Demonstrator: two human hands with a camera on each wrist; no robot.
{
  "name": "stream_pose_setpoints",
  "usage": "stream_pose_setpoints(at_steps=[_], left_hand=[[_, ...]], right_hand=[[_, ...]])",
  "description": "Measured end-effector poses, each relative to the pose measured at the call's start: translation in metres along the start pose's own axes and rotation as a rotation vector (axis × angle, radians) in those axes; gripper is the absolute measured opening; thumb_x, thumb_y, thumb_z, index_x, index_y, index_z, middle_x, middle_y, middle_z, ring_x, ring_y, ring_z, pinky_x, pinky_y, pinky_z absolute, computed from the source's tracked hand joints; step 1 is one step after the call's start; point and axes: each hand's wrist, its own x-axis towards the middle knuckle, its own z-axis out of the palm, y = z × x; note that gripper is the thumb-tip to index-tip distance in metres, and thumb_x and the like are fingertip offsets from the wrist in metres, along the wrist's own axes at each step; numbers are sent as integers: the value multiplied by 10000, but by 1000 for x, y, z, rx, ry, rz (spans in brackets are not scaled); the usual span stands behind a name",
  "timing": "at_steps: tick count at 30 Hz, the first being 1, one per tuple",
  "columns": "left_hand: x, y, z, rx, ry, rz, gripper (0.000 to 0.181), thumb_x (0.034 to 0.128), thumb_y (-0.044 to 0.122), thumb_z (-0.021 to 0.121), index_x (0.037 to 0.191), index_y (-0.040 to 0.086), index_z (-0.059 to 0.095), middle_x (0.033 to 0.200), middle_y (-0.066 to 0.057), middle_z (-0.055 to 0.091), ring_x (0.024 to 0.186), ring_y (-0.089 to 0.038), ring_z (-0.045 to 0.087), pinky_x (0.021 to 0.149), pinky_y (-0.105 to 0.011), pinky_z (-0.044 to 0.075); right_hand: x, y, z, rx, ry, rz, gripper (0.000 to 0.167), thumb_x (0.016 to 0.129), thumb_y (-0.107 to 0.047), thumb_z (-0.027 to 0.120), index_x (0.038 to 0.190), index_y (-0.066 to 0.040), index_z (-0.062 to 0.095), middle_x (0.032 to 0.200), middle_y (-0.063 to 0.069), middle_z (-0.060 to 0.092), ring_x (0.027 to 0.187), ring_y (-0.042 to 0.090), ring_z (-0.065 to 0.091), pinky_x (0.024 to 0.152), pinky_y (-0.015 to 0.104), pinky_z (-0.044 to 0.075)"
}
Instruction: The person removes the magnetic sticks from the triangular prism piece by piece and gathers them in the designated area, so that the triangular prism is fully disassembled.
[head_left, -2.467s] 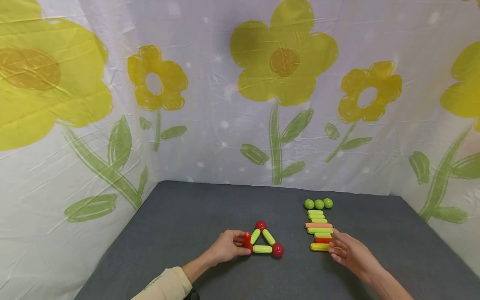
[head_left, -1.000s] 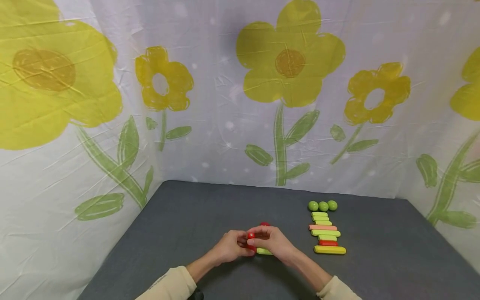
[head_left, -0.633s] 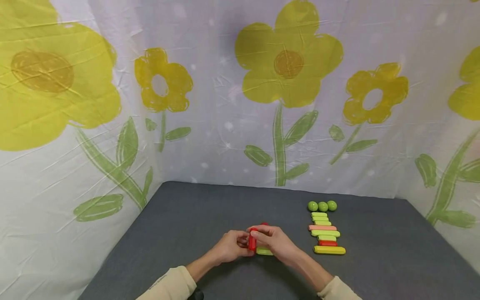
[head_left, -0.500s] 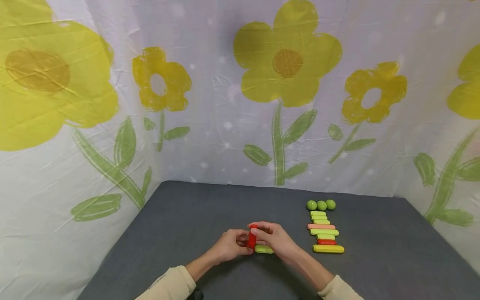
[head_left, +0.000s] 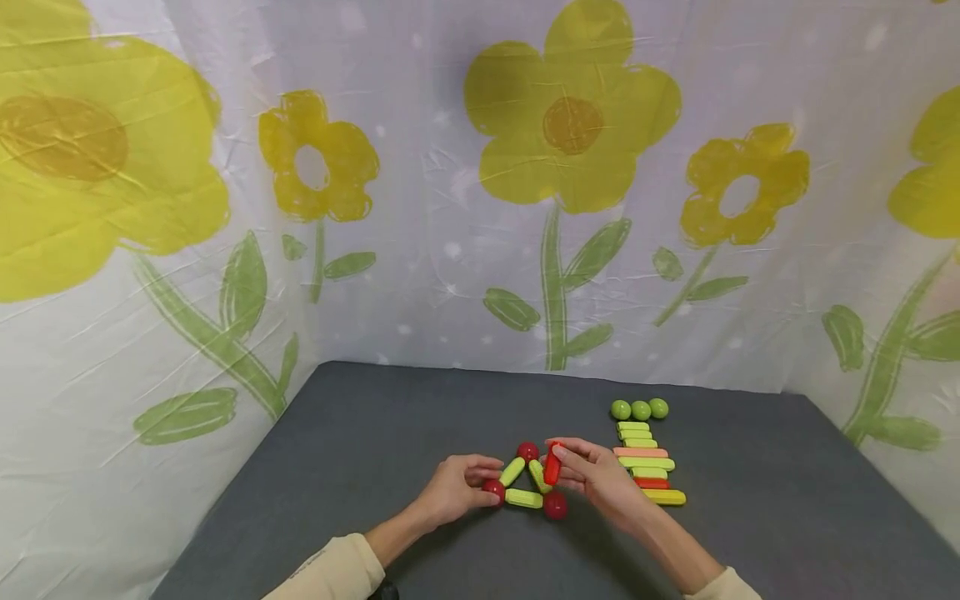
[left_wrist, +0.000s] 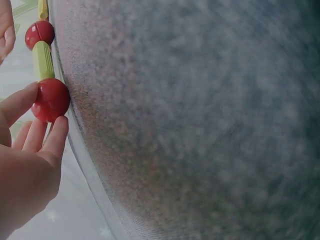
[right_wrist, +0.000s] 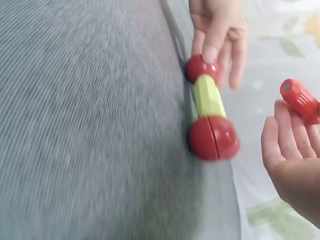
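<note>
A flat triangle of lime-green magnetic rods, one of them the front rod (head_left: 523, 498), and red balls lies on the dark table. My left hand (head_left: 457, 487) pinches the red ball (left_wrist: 51, 100) at its left corner, thumb on one side and fingertips on the other. In my right hand (head_left: 607, 483) a short red magnetic rod (head_left: 552, 463) is pinched, raised over the triangle's right side. Its end shows a grey spot in the right wrist view. The right corner ball (right_wrist: 214, 138) sits just below that hand, apart from the rod.
Right of the triangle, several rods lie in a column, among them a pink rod (head_left: 640, 452) and a yellow rod (head_left: 664, 497). Green balls (head_left: 641, 410) line up behind them. A flowered cloth (head_left: 420, 275) hangs around the table.
The red rod stood upright on the left corner ball. My right hand came over from the column, gripped it, lifted it off and carried it right. My left hand stayed at the ball.
</note>
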Motion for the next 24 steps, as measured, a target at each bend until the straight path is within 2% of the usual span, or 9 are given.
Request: stream_pose_setpoints(at_steps=[6, 12, 15, 19, 24], left_hand=[[-3, 3, 0, -8, -5, -10, 440, 781, -32, 753, 1198, -52, 617, 1095, -153, 670, 1034, -256, 626, 813, -338, 521], [-4, 2, 0, -4, -17, -2, 426, 789, -22, 749, 1195, -49, 620, 1110, -161, 664, 1044, -263, 623, 809, -341, 523], [-3, 1, 0, -7, -14, -7, 421, 791, -15, 750, 1191, -46, 623, 1104, -156, 667, 1038, -250, 628, 800, -324, 525], [-2, 0, 0, -1, -7, -15, 419, 791, -5, 754, 1187, -49, 626, 1100, -154, 669, 1037, -241, 629, 801, -321, 524], [-2, 0, 1, 29, 11, -18, 411, 783, 7, 766, 1170, -42, 637, 1085, -147, 675, 1030, -240, 633, 811, -335, 522]], right_hand=[[-13, -3, -23, 40, 56, 16, 483, 966, -237, 591, 1318, 66, 456, 1192, 190, 621, 995, 229, 652, 893, 356, 486], [-27, -3, -46, 16, 116, 61, 616, 972, -272, 577, 1388, 109, 332, 1208, 190, 611, 999, 215, 650, 892, 354, 487], [-34, -4, -57, 16, 160, 87, 617, 975, -283, 570, 1399, 97, 334, 1209, 177, 614, 977, 212, 656, 890, 363, 488], [-42, -6, -69, 19, 260, 129, 559, 959, -302, 593, 1356, 54, 424, 1153, 120, 642, 881, 209, 661, 862, 364, 505], [-48, -8, -80, 14, 373, 174, 651, 935, -321, 627, 1382, 64, 352, 1051, 59, 629, 838, 192, 653, 837, 363, 517]])
